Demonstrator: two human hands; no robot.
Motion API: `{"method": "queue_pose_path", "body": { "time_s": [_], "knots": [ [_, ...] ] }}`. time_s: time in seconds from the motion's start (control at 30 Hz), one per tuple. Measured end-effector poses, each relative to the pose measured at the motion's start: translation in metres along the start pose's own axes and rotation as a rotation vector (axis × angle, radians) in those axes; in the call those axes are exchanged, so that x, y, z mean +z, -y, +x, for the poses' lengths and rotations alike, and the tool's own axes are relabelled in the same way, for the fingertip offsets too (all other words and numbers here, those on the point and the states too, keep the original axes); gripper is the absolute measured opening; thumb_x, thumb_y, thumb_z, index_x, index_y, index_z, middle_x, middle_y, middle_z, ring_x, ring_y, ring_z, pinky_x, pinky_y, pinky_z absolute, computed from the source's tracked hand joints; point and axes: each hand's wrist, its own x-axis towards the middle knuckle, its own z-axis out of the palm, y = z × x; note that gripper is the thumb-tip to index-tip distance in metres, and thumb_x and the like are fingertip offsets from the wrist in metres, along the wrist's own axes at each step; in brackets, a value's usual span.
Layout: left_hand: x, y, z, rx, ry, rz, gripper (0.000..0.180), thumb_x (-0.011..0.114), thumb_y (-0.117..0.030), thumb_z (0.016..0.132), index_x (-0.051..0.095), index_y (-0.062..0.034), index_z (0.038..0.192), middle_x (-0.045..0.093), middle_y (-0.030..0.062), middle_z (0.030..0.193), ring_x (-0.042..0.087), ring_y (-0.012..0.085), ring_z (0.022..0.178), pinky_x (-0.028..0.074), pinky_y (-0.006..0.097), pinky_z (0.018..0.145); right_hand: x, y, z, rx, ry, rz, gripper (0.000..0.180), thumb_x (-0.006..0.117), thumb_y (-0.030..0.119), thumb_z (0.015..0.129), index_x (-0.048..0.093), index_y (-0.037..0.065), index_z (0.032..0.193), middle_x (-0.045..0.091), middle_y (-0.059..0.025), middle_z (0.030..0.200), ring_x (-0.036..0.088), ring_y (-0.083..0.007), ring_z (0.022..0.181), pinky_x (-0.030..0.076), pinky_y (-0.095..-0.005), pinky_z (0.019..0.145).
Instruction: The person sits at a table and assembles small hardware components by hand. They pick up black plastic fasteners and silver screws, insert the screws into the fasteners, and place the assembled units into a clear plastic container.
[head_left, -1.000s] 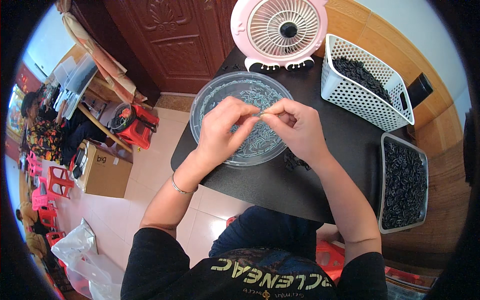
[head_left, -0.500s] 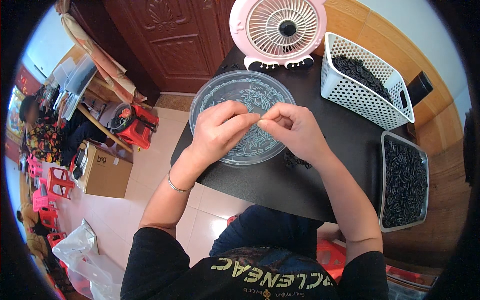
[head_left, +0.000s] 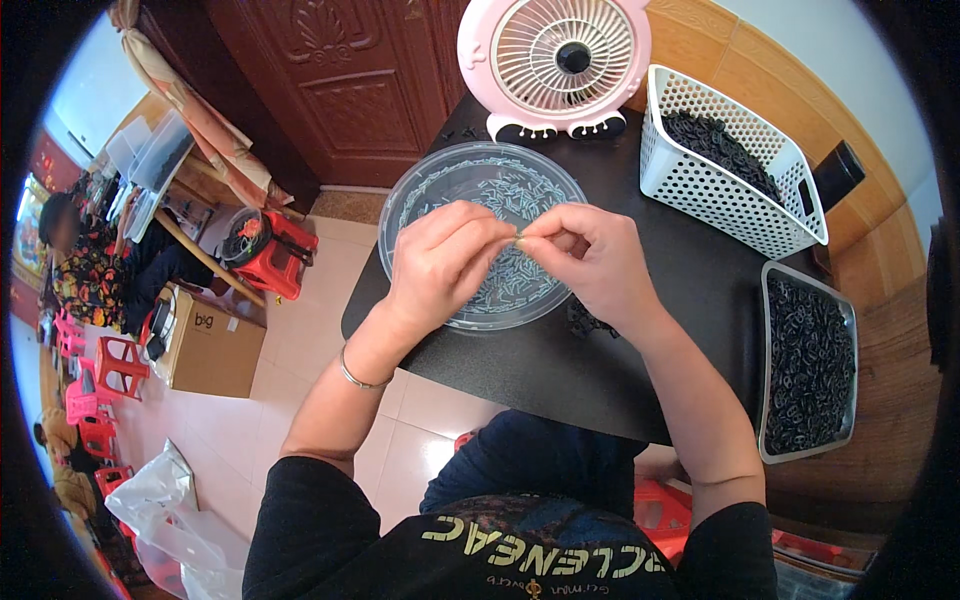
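Observation:
Above a round clear plastic tub (head_left: 400, 190), my left hand (head_left: 440, 262) and my right hand (head_left: 595, 258) meet fingertip to fingertip. Both are closed in a pinch, and whatever sits between the tips is too small to make out. Many small pale blue-green rod-like pieces (head_left: 515, 285) lie in the tub, partly hidden by my hands. Beside my right wrist, a little heap of small black parts (head_left: 590, 322) rests on the black table (head_left: 540, 375).
A pink fan (head_left: 555, 60) stands behind the tub. To the right are a white perforated basket (head_left: 735, 215) and a shallow tray (head_left: 853, 400), both filled with black parts. On the left are a cardboard box (head_left: 212, 345), red stools (head_left: 275, 265) and a seated person (head_left: 85, 260).
My left fingers have drawn together more tightly against the right fingertips. Both hands stay over the tub, otherwise almost unmoved.

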Motion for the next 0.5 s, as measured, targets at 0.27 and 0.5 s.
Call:
{"method": "queue_pose_path", "body": {
  "time_s": [0.27,0.5],
  "knots": [
    [0.0060,-0.0109,-0.0013,-0.272,-0.018,-0.183,0.007,0.062,0.000,0.074,0.059,-0.0007,0.079,0.056,0.0077,0.072,0.053,0.0160,0.059,0.041,0.025,0.051,0.0032,0.0001,0.0014,-0.256,-0.158,-0.324,0.008,0.067,0.007,0.066,0.061,0.008,0.071,0.057,-0.0029,0.064,0.056,-0.0137,0.051,0.043,-0.0257,0.047],
    [0.0093,-0.0057,-0.0095,-0.565,0.031,-0.579,0.003,0.060,-0.002,0.078,0.058,-0.0001,0.080,0.055,0.0051,0.074,0.049,0.0093,0.058,0.038,0.021,0.050,0.0043,-0.0058,0.0019,-0.469,-0.232,-0.435,0.010,0.068,0.008,0.066,0.060,0.010,0.072,0.058,-0.0020,0.066,0.057,-0.0151,0.053,0.045,-0.0262,0.048]
  ]
}}
